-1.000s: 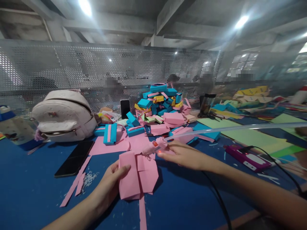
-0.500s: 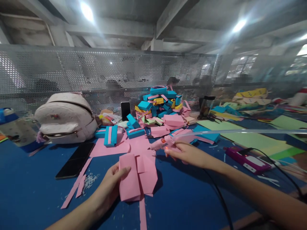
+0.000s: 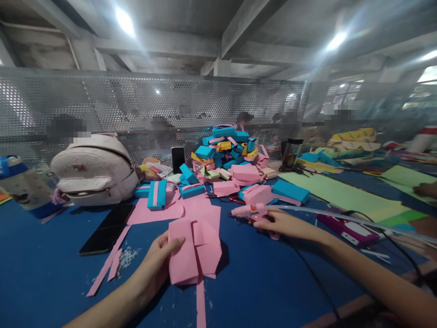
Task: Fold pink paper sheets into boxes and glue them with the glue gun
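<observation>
My left hand (image 3: 160, 255) grips a folded pink paper piece (image 3: 184, 262) by its left side, thumb on top, with a flap spread to the right. A narrow pink paper strip (image 3: 201, 303) runs from beneath it toward the near edge. To the right, my right hand (image 3: 278, 223) is closed around a pink hot glue gun (image 3: 251, 210), whose nozzle points left and whose small light glows orange. A clear glue stick (image 3: 317, 210) trails from its back. Flat pink paper (image 3: 205, 209) lies beyond the folded piece.
Blue, pink and yellow paper boxes (image 3: 232, 150) form a pile ahead. On the left are a white backpack (image 3: 95, 173), a black phone (image 3: 107, 229) and a bottle (image 3: 27, 187). A purple power strip (image 3: 348, 228) with cables and green paper (image 3: 344, 196) lie right. Another person's hand (image 3: 425, 189) shows far right.
My right hand has drawn the glue gun to the right, away from the folded paper. My left hand keeps its grip almost in place. Another person's hand has appeared at the far right.
</observation>
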{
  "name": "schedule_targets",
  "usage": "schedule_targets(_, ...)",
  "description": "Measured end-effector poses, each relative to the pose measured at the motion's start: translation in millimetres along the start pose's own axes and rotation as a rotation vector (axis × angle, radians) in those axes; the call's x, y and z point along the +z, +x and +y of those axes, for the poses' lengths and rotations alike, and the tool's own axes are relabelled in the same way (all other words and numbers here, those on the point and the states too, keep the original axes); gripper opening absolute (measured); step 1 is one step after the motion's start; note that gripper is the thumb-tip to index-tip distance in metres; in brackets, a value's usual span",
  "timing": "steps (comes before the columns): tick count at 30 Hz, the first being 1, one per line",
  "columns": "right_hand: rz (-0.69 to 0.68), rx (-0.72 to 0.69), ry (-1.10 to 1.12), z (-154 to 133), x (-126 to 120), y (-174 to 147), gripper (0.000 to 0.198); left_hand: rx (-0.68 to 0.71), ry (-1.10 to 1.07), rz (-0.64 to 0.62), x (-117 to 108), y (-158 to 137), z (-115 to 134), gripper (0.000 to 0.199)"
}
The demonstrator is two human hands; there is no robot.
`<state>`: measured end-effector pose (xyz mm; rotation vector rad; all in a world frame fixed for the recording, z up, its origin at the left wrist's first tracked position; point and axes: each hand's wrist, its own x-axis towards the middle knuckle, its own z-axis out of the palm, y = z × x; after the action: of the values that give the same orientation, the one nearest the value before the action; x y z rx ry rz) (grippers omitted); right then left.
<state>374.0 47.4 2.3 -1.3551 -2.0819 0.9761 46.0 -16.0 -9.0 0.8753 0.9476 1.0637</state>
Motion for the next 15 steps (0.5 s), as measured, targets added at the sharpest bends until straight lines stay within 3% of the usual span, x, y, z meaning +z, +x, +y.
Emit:
schedule_targets(8, 0.030, 0.081, -0.151, 18, -5, -3, 0.048, 0.019, -0.004, -0.007, 0, 4, -3, 0.032)
schedule_targets(15, 0.282, 0.037, -0.577, -23, -12, -50, 0.048, -0.007, 0.008, 0.033, 2, 2, -2, 0.040)
